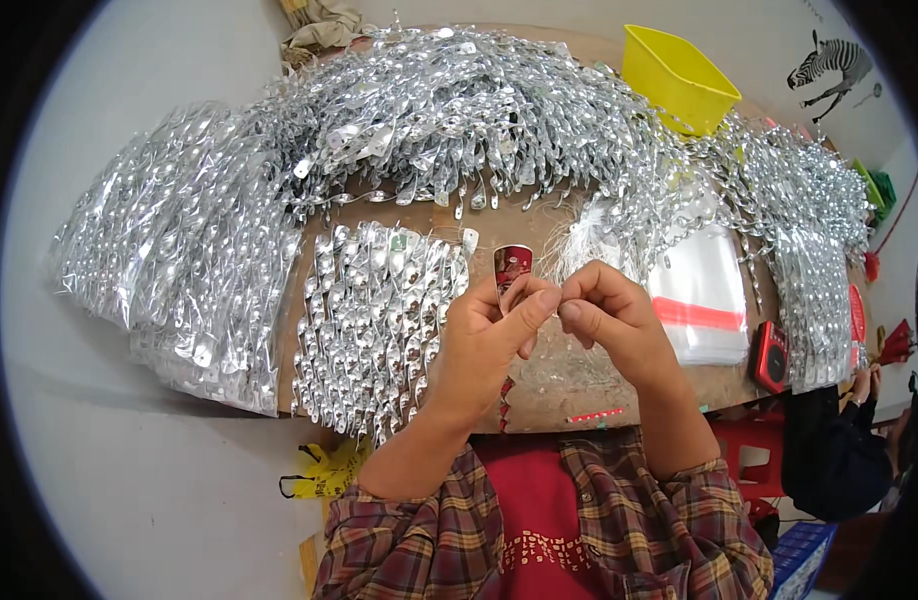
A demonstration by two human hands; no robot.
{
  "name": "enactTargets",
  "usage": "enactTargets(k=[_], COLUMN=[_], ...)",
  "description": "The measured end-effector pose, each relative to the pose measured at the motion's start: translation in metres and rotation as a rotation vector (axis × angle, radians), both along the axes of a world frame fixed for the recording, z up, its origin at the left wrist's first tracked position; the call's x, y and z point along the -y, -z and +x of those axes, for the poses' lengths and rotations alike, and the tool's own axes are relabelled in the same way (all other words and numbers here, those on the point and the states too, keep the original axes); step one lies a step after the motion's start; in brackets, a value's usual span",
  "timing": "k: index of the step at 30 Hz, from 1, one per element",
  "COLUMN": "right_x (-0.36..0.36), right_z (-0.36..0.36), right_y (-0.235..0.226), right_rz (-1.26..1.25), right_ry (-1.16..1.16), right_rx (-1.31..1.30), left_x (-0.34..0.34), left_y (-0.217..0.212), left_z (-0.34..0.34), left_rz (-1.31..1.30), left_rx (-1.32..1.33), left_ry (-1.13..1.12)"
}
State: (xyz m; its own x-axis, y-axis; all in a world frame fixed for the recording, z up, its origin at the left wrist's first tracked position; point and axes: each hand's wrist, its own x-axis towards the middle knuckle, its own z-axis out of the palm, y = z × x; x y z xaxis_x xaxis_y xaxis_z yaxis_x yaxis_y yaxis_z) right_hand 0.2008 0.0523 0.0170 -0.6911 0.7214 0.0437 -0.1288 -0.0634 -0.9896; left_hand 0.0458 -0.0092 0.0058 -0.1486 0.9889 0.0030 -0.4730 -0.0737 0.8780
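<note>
In the middle of the frame the person's two hands meet above a brown table (549, 395). The left hand (484, 345) pinches a small red and silver spoon-shaped piece (512, 268) between thumb and fingers, so that the piece stands upright just above the fingertips. The right hand (609, 320) is curled closed beside it, thumb tip pressed against the left thumb; whether it also grips the piece or something finer cannot be told. Both forearms rise from the lower edge in plaid sleeves.

Just left of the hands lies a row of shiny silver pieces in clear bags (374, 320). More bagged silver pieces are heaped across the upper middle (449, 100), at the left of the frame (169, 250) and at the right (809, 230). A stack of clear bags with a red strip (699, 300) lies right of the hands, with a small red and black device (771, 355) just beyond it. A yellow bin (679, 75) stands at the upper right. A tuft of white fibres (584, 235) sits above the right hand
</note>
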Motion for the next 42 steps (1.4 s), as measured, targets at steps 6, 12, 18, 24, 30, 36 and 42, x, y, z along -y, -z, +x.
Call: enactTargets(k=[6, 12, 18, 24, 30, 36, 42], right_x=[0.013, 0.026, 0.024, 0.022, 0.021, 0.018, 0.007], right_z=[0.003, 0.001, -0.005, -0.007, -0.006, -0.006, 0.004], right_y=[-0.019, -0.032, -0.026, -0.021, -0.019, -0.021, -0.018], right_rz=[0.202, 0.380, 0.405, 0.392, 0.382, 0.342, 0.154], right_ry=[0.242, 0.346, 0.325, 0.328, 0.325, 0.323, 0.200], right_rx=[-0.018, -0.079, -0.016, -0.003, -0.001, -0.060, -0.026], left_x=[0.004, 0.009, 0.010, 0.010, 0.010, 0.013, 0.013], left_y=[0.001, 0.004, 0.004, 0.009, 0.008, 0.010, 0.018], left_z=[0.004, 0.006, 0.007, 0.008, 0.009, 0.012, 0.010], left_rz=[0.019, 0.085, 0.142, 0.185, 0.177, 0.152, 0.145], left_rx=[-0.059, 0.093, 0.049, 0.005, 0.029, -0.063, -0.102], left_ry=[0.058, 0.267, 0.280, 0.261, 0.241, 0.244, 0.339])
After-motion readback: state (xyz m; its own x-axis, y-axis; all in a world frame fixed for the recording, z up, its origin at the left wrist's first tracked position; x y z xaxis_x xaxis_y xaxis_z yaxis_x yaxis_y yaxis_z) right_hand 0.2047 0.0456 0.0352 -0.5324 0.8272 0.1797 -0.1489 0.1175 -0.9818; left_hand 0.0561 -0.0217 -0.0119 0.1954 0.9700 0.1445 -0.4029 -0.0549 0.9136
